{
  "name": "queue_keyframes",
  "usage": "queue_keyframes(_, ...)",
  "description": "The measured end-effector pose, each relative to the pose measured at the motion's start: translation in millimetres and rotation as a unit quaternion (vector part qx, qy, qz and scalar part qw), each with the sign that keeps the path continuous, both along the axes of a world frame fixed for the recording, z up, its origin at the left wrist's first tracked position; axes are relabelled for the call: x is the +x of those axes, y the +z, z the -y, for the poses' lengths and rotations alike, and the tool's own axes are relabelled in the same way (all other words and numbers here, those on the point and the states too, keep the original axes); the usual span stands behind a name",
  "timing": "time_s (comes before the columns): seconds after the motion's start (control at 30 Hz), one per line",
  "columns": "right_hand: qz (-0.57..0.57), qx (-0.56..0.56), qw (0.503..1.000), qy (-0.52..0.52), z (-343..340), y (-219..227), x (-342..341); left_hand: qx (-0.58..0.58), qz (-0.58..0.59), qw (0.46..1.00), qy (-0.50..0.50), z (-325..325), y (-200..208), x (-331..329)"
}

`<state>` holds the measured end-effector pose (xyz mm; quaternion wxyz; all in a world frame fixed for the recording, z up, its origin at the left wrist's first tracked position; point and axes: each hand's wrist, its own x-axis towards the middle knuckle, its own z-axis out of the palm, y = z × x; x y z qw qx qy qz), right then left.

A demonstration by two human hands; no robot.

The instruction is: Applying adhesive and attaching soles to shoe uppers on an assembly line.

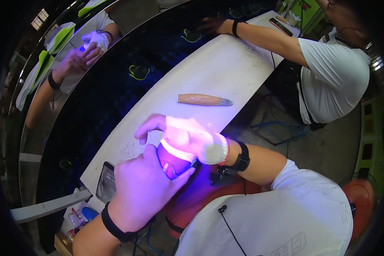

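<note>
My left hand (141, 183), bare with a black wristband, wraps round a short, dark purple cylinder with a bright glowing rim, a lamp (173, 160) by its violet light. Over the glowing end lies my right hand (190, 136) in a white knit glove, bare fingers bent, one curving out to the left; its contact with the lamp is partly lost in glare. Beyond both hands, a knife (205, 100) with a wooden handle and short metal blade rests on the long white board (166, 94).
A glossy dark curved panel (94, 102) rises behind the board, mirroring my hands. A phone (106, 182) lies at the board's near left end, by a grey bar (51, 207). At far right, a person in a white shirt (333, 72) reaches to the panel; another phone (280, 26) lies there.
</note>
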<state>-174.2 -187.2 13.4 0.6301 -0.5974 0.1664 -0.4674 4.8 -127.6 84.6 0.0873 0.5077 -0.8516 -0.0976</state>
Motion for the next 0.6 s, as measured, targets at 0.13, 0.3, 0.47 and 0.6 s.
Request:
queue_keyframes(0.13, -0.155, -0.036, 0.983, 0.087, -14, 11, -27, -0.024, 0.009, 0.997, -0.078, -10, 5, 1)
queue_keyframes(0.3, -0.169, -0.205, 0.963, 0.045, -60, 1, -36, -0.015, -0.009, 0.993, -0.116, -27, 5, 47)
queue_keyframes(0.47, -0.351, -0.349, 0.864, -0.097, -87, -47, -6, 0.204, -0.445, 0.856, 0.167, -109, -40, 49)
queue_keyframes(0.6, -0.395, -0.166, 0.904, 0.016, -61, -20, 1, 0.135, -0.551, 0.754, 0.331, -117, -33, 52)
